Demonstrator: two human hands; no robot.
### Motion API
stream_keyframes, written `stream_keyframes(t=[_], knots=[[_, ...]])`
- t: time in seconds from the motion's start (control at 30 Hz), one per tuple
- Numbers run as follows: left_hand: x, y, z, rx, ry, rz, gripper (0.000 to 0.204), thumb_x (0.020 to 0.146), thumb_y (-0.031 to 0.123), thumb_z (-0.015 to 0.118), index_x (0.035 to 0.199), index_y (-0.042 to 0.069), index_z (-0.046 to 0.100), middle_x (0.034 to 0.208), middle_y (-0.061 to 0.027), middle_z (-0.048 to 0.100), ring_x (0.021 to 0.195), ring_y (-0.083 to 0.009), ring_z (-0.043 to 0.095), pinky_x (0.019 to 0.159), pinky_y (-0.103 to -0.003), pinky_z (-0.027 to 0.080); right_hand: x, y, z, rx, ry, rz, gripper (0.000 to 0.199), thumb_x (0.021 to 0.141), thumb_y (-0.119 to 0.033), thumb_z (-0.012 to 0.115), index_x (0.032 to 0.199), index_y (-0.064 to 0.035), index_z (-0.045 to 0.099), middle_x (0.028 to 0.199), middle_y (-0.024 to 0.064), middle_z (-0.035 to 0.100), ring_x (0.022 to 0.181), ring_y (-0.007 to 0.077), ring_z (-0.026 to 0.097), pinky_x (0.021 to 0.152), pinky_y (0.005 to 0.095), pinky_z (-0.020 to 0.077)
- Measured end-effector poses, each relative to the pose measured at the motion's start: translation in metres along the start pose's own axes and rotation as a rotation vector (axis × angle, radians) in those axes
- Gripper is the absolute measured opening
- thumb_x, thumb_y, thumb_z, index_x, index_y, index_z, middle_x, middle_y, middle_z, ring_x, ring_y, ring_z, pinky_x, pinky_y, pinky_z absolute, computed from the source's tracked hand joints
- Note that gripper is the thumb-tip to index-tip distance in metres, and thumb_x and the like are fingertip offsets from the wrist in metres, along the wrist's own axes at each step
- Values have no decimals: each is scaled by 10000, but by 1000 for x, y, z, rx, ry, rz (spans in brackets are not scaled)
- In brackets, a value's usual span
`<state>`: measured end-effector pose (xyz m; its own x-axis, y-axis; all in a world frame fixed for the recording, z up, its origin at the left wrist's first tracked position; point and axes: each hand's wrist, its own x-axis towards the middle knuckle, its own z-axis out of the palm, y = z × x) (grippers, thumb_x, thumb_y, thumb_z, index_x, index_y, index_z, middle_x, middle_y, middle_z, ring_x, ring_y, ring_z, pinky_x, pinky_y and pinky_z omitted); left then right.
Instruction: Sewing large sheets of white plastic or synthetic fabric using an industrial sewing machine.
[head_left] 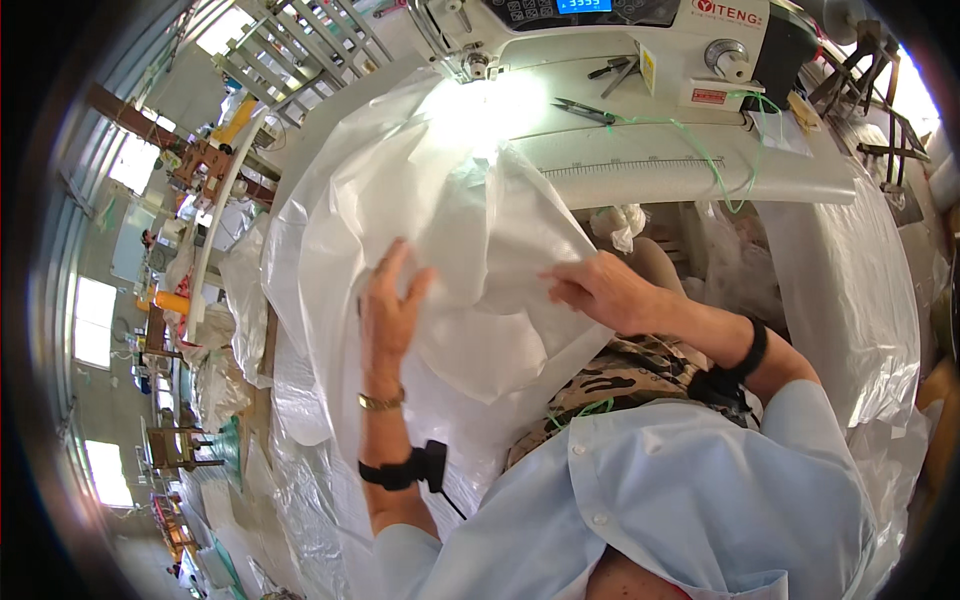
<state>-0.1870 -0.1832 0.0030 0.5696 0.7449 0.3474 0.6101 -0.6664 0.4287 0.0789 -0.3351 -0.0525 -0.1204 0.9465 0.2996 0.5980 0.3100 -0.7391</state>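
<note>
A large, translucent white plastic sheet [440,250] spreads in loose folds from beneath the sewing machine's lit head [478,66] down toward my lap. Over its left part is my left hand [388,310], thumb and fingers apart, holding nothing. My right hand [605,290] is near the sheet's right edge, its fingers bent and drawn together on the material; the exact grip is partly hidden. Bright lamp light washes out the sheet around the needle area, so the needle itself cannot be made out.
On the machine table [690,165] lie black thread snips [585,110], a loose green thread [690,130] and a small dark tool [615,70]. More plastic sheeting [850,300] hangs at the right. A metal rack [300,50] stands beyond the table at the upper left.
</note>
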Motion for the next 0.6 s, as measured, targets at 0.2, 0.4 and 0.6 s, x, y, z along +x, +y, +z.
stream_keyframes(t=[0.2, 0.4, 0.6], knots=[[-14, 106, 23, 171, -8, 87, 346, 832, 152, 699, 1128, -9, 622, 1139, -194, 649, 1006, -321, 640, 832, -441, 488, 80, -3, 58, 857, 349, 481, 319, 908, -191, 622, 1144, 24, 607, 1015, 115, 675, 753, 150, 638, 628, 303, 524], [12, 70, 22, -53, 252, 11, 173, 856, 130, 669, 905, -25, 612, 832, -156, 626, 724, -337, 615, 649, -409, 468, 83, 7, 90, 1371, 26, 373, 165, 872, -244, 679, 908, -83, 675, 839, 15, 621, 659, 90, 521, 701, 249, 457], [22, 54, 3, -256, 150, -60, 202, 841, 141, 704, 843, -37, 608, 723, -140, 591, 614, -267, 545, 597, -359, 442, 39, -63, 49, 1137, -470, -158, 189, 898, -235, 645, 856, -51, 643, 887, 16, 617, 818, 123, 581, 784, 280, 465]])
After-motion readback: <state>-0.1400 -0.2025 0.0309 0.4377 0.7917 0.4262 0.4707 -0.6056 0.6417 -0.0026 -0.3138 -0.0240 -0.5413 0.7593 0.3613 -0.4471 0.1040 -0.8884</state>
